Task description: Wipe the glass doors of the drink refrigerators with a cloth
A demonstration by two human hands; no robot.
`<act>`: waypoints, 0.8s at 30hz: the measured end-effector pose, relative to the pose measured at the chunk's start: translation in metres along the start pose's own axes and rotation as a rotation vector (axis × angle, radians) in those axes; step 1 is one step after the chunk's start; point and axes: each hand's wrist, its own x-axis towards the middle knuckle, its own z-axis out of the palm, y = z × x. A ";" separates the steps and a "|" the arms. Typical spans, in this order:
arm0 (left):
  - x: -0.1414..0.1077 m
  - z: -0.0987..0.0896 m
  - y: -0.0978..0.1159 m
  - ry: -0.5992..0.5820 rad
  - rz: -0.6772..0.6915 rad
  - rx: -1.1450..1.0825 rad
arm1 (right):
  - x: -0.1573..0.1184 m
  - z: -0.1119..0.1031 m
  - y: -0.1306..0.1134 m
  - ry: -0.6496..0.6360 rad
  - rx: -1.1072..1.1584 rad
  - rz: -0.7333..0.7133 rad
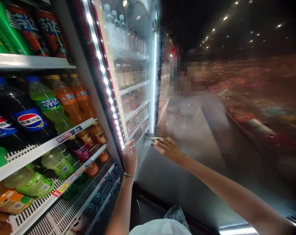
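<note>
My left hand (130, 160), with a thin band on its wrist, is raised beside the lit edge of a drinks fridge (105, 70). Its fingers are apart and slightly bent, nothing visible in them; whether they touch the edge I cannot tell. My right hand (169, 149) reaches across from the right, fingers pressed together on a small pale flat thing (154, 138) against or close to the fogged glass door (187, 182). What this thing is cannot be made out. A hazy figure and store lights show in the glass.
Shelves on the left hold cola bottles (30, 119), orange soda bottles (65, 94), and cans (51, 31). A shelf edge (77, 129) carries price labels. More bottles (116, 23) show through or in the glass behind the light strip.
</note>
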 end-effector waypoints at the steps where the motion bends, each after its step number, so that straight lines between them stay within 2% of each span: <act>1: 0.001 0.001 0.000 0.003 -0.002 0.005 | 0.000 -0.009 0.008 0.036 -0.034 0.092; 4: 0.000 0.011 0.004 -0.032 0.013 -0.001 | 0.015 -0.032 0.030 0.169 -0.161 0.431; 5: -0.001 0.014 0.008 -0.056 0.026 -0.007 | 0.020 -0.033 0.031 0.184 -0.190 0.477; 7: -0.002 0.018 0.013 -0.104 0.058 -0.019 | 0.017 -0.028 0.019 0.124 -0.198 0.382; 10: -0.002 0.015 0.016 -0.136 0.118 0.012 | -0.013 -0.019 -0.002 0.001 -0.175 0.135; 11: -0.001 0.013 0.016 -0.134 0.144 0.034 | -0.024 -0.021 -0.004 -0.002 -0.180 0.130; 13: 0.001 0.014 0.017 -0.121 0.203 0.073 | -0.035 -0.033 0.006 0.070 -0.215 0.252; 16: 0.001 0.028 0.028 -0.119 0.304 0.070 | -0.025 -0.051 0.029 0.280 -0.269 0.538; 17: 0.000 0.034 0.033 -0.127 0.342 0.057 | -0.020 -0.052 0.030 0.323 -0.268 0.583; 18: -0.001 0.040 0.038 -0.139 0.378 0.041 | -0.018 -0.049 0.027 0.327 -0.254 0.582; 20: -0.004 0.048 0.046 -0.163 0.431 0.019 | -0.026 -0.037 0.010 0.245 -0.200 0.464; 22: -0.004 0.050 0.050 -0.176 0.451 0.022 | -0.049 -0.027 -0.010 0.158 -0.165 0.338; 24: -0.004 0.048 0.049 -0.182 0.448 0.041 | -0.072 -0.027 -0.018 0.170 -0.186 0.356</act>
